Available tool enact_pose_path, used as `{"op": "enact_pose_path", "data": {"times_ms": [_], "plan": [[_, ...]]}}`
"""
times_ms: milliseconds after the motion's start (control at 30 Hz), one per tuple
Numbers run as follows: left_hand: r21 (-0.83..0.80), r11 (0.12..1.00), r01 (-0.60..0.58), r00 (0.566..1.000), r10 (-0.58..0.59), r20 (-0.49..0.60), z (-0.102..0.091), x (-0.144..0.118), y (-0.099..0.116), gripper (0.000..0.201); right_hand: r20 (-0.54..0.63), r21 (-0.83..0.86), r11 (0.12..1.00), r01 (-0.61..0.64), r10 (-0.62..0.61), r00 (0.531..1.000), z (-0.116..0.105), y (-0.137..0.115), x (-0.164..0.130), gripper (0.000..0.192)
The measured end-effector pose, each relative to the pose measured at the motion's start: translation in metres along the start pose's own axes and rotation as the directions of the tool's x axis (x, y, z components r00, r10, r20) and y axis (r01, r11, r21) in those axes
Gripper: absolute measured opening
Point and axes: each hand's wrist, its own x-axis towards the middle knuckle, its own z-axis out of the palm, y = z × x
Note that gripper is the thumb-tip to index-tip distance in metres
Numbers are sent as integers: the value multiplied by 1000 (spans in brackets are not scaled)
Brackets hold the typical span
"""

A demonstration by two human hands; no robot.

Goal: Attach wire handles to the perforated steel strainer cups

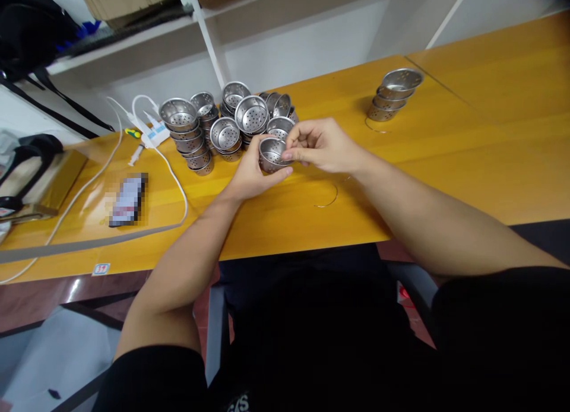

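A small perforated metal strainer cup [271,153] sits in my left hand [248,173], tilted so that its open mouth faces me. The thumb lies along the near side and the fingers go behind the cup. At the cup's right rim, my right hand [321,143] has thumb and fingertips pinched together. Whatever is between those fingertips is too small to make out. On the table below my right hand lies a thin curved wire [335,197]. Stacks of similar strainer cups [187,143] stand just beyond my hands, some with wire handles.
Another stack of strainer cups [386,97] stands at the right on the yellow table [481,162], a wire beside it. Leftward are a blurred phone-like object [128,199], a white power strip [155,134], cables, a syringe [136,155] and a black-handled item [33,162]. Shelves rise behind.
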Motion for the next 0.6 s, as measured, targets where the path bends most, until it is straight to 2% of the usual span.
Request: {"op": "enact_pose_path", "data": {"times_ms": [200, 600], "plan": [[59, 997, 41, 999, -41, -5, 1, -1, -1, 87, -26, -36, 999, 36, -37, 999, 3, 1, 0, 74], [10, 993, 120, 993, -120, -19, -3, 3, 19, 85, -68, -82, 997, 8, -13, 998, 8, 0, 2, 80]]}}
